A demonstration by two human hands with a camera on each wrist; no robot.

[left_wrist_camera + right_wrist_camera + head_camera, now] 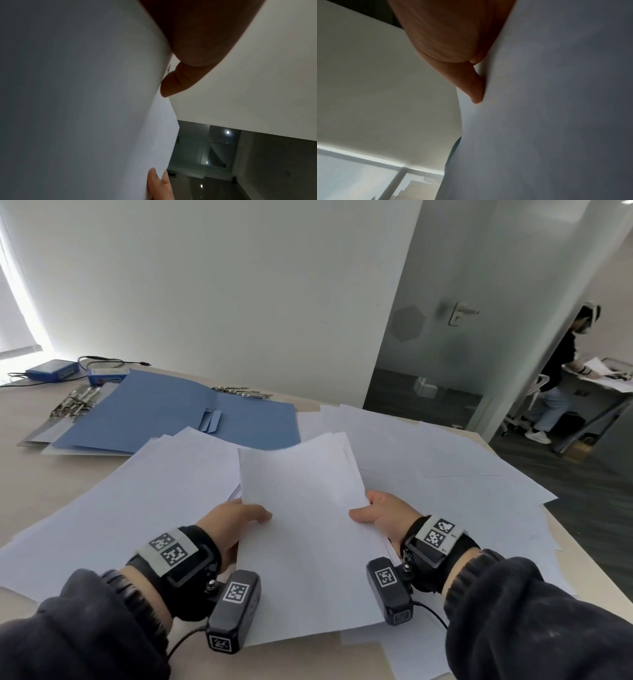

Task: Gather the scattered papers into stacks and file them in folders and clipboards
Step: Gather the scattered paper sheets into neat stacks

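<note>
A stack of white papers (308,529) is held up off the table between both hands. My left hand (236,522) pinches its left edge, thumb on top. My right hand (380,513) pinches the right edge the same way. In the left wrist view the paper stack (85,108) fills the left side with my left hand (197,47) against it. The right wrist view shows the stack (547,108) with my right hand (453,47) on its edge. An open blue folder (178,416) lies at the far left. More loose white sheets (445,463) cover the table.
Metal binder clips (75,402) lie on a grey clipboard left of the folder, more clips (243,392) behind it. Two blue devices (51,370) with cables sit at the far left corner. The table's right edge (589,577) drops to dark floor. Another person (555,378) stands at a desk far right.
</note>
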